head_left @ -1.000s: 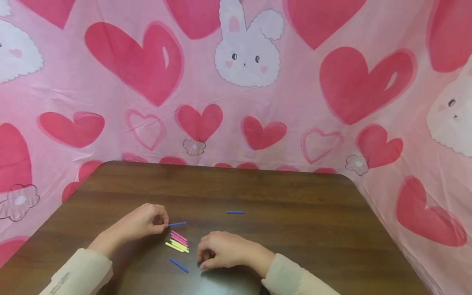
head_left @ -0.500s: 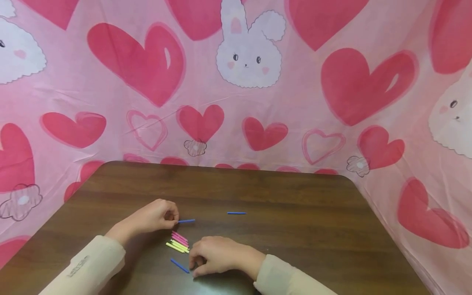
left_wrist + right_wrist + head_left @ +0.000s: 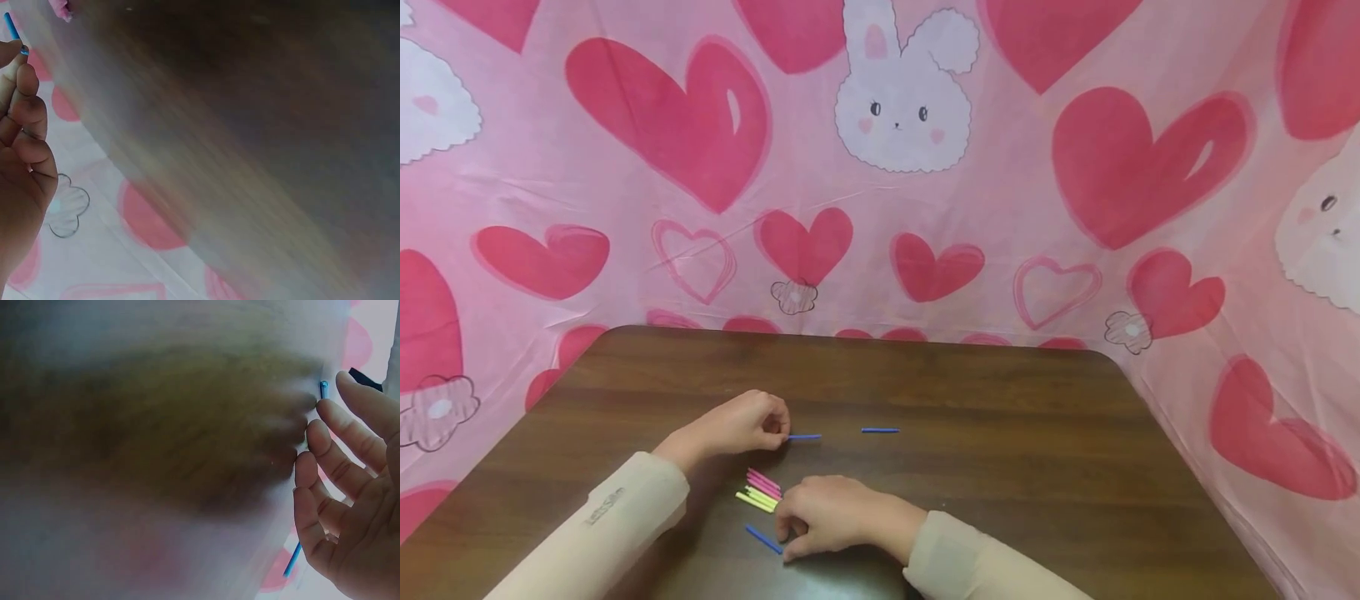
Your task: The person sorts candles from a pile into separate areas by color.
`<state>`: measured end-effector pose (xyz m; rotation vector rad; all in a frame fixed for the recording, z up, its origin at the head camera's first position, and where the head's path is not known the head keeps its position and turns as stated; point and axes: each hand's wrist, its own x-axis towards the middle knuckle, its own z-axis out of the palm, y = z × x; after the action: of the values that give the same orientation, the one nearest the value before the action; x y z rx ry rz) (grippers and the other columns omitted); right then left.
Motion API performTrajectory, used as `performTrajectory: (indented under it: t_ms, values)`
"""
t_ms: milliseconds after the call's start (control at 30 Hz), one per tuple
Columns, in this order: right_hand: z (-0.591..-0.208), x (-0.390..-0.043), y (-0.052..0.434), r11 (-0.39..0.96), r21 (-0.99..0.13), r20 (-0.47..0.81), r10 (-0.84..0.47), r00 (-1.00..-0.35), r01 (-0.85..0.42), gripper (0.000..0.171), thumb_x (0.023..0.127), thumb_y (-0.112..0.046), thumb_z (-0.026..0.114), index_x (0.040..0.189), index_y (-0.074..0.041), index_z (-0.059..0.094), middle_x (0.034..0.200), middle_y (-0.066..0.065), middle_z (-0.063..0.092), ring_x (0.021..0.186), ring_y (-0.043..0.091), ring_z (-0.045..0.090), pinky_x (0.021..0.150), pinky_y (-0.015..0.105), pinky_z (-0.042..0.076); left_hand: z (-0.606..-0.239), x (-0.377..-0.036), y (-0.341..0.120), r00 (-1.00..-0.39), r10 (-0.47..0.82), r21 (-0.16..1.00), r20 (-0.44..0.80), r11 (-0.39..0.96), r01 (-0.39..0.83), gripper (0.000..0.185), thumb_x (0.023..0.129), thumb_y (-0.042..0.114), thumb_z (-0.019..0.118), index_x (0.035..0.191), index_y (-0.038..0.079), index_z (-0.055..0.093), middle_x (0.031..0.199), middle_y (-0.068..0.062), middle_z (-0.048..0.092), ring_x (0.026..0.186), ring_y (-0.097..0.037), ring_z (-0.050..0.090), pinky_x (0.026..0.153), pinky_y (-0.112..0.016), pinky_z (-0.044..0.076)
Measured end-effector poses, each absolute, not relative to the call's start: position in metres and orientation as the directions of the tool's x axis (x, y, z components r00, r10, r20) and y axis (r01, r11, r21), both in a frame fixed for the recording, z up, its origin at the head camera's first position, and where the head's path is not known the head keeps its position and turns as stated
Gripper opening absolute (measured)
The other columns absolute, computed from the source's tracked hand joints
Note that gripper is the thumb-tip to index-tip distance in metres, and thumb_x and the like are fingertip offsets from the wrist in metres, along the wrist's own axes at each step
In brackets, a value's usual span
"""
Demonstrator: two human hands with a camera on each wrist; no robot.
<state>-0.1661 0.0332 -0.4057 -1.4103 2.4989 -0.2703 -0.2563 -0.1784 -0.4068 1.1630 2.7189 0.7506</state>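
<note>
In the head view my left hand (image 3: 748,423) pinches one end of a thin blue stick (image 3: 807,437), which points right across the table. The left wrist view shows the same blue stick (image 3: 12,26) between thumb and forefinger. My right hand (image 3: 831,517) is low over the table, its thumb and forefinger right at the near end of another blue stick (image 3: 762,537). From the right wrist, the thumb and forefinger stand apart on either side of that blue stick's end (image 3: 324,390). Yellow sticks (image 3: 756,500) lie beside the right hand's fingers, partly hidden by them.
Pink sticks (image 3: 764,482) lie against the yellow ones in a small bunch. Farther back lies a third blue stick (image 3: 880,430). The brown wooden table (image 3: 1000,417) ends at a pink cloth backdrop (image 3: 865,196) with hearts and rabbits.
My left hand has moved right and away from me, carrying its blue stick toward the far blue stick. The right hand has shifted left to the near blue stick, partly covering the yellow ones.
</note>
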Motion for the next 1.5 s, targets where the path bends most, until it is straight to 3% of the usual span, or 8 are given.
performTrajectory:
  t_ms: [467,700,1000,1500]
  values:
    - [-0.407,-0.168,0.023,0.578,-0.361,-0.179,-0.813,-0.553,-0.732,0.021,0.081,-0.042,0.079,0.078,-0.028,0.064,0.059,-0.019,0.049,0.055,-0.006,0.045,0.050,0.016,0.036,-0.406,-0.282,-0.150,-0.699,0.709,0.500,0.093,0.574,0.649,0.011,0.081,0.011,0.073,0.074,0.017,0.068,0.068,0.011,0.056,0.063,0.000,0.047,0.060,-0.019,0.044]
    - [-0.413,-0.175,0.019,0.563,-0.449,-0.199,-0.820,-0.536,-0.694,0.023,0.081,-0.039,0.080,0.076,-0.024,0.063,0.058,-0.017,0.048,0.053,-0.006,0.043,0.052,0.015,0.037,-0.410,-0.293,-0.137,-0.676,0.728,0.497,0.112,0.548,0.673,0.011,0.081,0.010,0.072,0.072,0.016,0.068,0.063,0.012,0.053,0.061,0.001,0.045,0.058,-0.019,0.042]
    - [-0.415,-0.174,0.016,0.590,-0.440,-0.208,-0.800,-0.563,-0.677,0.022,0.081,-0.037,0.080,0.073,-0.026,0.064,0.057,-0.016,0.047,0.054,-0.004,0.043,0.051,0.017,0.036,-0.410,-0.305,-0.123,-0.657,0.748,0.501,0.089,0.537,0.679,0.010,0.079,0.008,0.072,0.071,0.015,0.069,0.062,0.011,0.054,0.060,0.000,0.045,0.057,-0.018,0.040]
    - [-0.417,-0.179,0.021,0.529,-0.537,-0.192,-0.835,-0.516,-0.657,0.012,0.085,-0.023,0.078,0.077,-0.018,0.069,0.054,-0.014,0.046,0.050,-0.007,0.039,0.050,0.013,0.037,-0.408,-0.311,-0.102,-0.654,0.756,0.522,0.034,0.544,0.657,0.007,0.079,0.009,0.072,0.073,0.013,0.071,0.063,0.010,0.057,0.060,0.000,0.045,0.057,-0.018,0.041]
